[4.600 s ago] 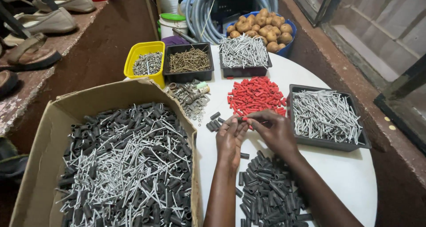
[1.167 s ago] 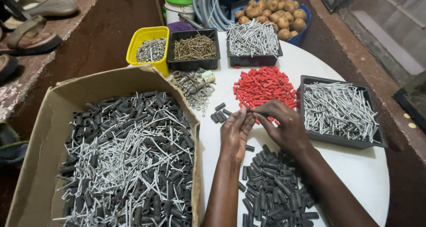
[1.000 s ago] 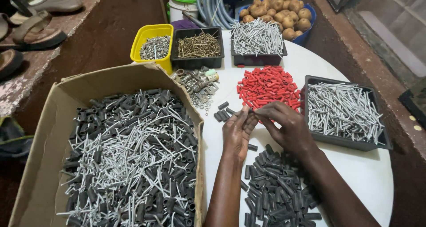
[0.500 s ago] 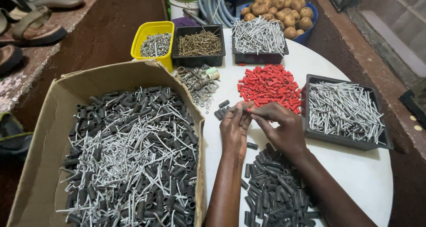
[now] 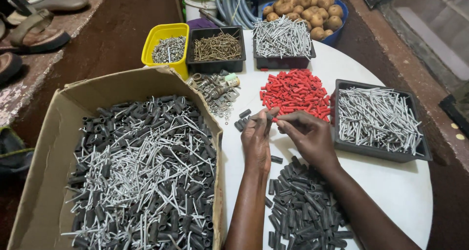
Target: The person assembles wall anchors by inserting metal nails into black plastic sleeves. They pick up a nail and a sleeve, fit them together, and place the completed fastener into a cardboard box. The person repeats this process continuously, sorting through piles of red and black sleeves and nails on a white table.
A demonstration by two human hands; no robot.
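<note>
My left hand [image 5: 257, 138] and my right hand [image 5: 309, 135] meet fingertip to fingertip over the white round table [image 5: 400, 191]. The left fingers pinch a short black sleeve [image 5: 267, 116]. The right fingers press a small red plug [image 5: 275, 119] against its end. Just beyond the hands lies a heap of red plugs [image 5: 293, 91]. A pile of black sleeves [image 5: 303, 208] lies under my forearms, and a few loose black sleeves [image 5: 242, 121] sit to the left of my fingers.
A big cardboard box [image 5: 46, 152] on the left holds black sleeves mixed with silver pins [image 5: 141, 167]. A black tray of silver pins [image 5: 376, 115] stands right. At the back stand a yellow tub [image 5: 152, 35], two black trays [image 5: 217, 64] of fasteners, metal fittings [image 5: 215, 89] and a blue bowl of potatoes [image 5: 308, 6].
Both hands stay together at the same spot in front of the red heap, with small finger movements. The view has shifted slightly.
</note>
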